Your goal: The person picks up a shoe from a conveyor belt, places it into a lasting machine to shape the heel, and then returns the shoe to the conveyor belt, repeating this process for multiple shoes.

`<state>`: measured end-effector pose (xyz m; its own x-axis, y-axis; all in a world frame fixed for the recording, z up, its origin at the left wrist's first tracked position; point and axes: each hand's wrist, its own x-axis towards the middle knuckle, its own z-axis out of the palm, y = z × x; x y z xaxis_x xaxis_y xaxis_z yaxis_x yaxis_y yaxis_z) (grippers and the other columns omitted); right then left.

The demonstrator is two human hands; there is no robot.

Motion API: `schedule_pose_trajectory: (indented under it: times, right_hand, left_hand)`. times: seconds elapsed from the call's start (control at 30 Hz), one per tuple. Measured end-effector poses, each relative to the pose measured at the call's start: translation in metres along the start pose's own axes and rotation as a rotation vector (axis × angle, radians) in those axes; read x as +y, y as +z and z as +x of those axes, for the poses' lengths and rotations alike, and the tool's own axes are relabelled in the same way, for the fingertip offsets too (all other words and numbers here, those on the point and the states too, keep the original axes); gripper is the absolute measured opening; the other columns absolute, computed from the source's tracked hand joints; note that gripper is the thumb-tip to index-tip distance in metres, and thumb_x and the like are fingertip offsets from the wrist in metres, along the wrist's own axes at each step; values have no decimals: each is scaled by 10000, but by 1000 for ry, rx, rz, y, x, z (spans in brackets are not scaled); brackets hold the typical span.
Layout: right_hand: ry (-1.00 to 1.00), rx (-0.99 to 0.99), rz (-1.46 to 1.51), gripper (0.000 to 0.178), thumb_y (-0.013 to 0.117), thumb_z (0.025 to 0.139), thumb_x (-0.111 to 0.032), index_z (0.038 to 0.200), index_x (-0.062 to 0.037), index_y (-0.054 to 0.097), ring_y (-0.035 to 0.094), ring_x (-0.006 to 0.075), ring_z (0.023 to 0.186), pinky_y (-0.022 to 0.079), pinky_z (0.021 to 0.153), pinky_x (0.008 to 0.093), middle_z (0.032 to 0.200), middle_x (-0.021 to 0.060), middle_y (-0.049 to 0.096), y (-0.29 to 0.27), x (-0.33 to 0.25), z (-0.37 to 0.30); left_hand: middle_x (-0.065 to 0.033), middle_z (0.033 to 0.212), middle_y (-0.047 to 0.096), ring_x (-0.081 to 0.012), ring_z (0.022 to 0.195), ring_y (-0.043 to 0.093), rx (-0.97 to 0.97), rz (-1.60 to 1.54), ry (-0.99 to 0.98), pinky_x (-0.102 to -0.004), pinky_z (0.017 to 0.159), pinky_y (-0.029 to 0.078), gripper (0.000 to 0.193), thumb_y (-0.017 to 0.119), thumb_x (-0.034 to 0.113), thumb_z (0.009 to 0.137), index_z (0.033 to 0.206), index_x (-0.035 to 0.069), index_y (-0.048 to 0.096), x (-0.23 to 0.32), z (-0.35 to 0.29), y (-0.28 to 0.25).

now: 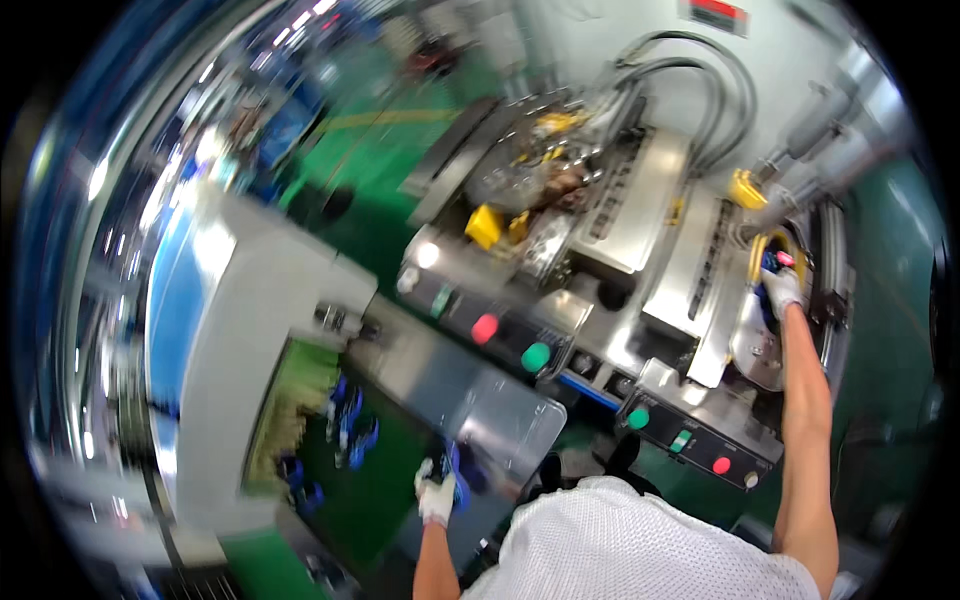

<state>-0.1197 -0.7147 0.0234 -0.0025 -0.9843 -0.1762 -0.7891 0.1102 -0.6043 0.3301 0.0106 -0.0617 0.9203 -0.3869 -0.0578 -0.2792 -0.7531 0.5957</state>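
My left hand, in a white glove, is closed on a blue shoe upper beside the green conveyor belt. Reaching far out to the right, my right hand, also gloved in white, is closed on a dark blue piece with a pink spot. That piece is at the right end of the metal machine, by a curved yellow part; blur hides its kind and the fingertips. Several blue-and-black shoe uppers lie on the green belt to the left of my left hand.
A grey housing with a blue side stands over the belt. Between it and the machine juts a metal shelf. Red and green buttons line the machine's front panels. Thick hoses arch behind, and metal cylinders slant in at upper right.
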Motion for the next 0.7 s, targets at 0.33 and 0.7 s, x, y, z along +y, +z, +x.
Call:
schedule_pose_trajectory:
  times: [0.33, 0.7]
  right_hand:
    - [-793, 234, -15, 846, 675, 939, -209, 1583, 55, 193, 263, 374, 1523, 216, 1255, 417, 1629, 286, 247, 147, -78, -338]
    - [-528, -44, -708, 1102, 794, 736, -257, 1599, 20, 168, 198, 388, 1539, 196, 1254, 447, 1639, 263, 232, 182, -55, -388]
  left_hand:
    - [-237, 1490, 468, -414, 1364, 481, -471, 96, -559, -488, 1141, 359, 1001, 752, 571, 789, 1514, 29, 323, -8, -2, 0]
    - [-172, 1407, 557, -349, 1311, 524, -53, 274, -137, -609, 1082, 357, 713, 806, 430, 770, 1360, 126, 549, -153, 226, -169]
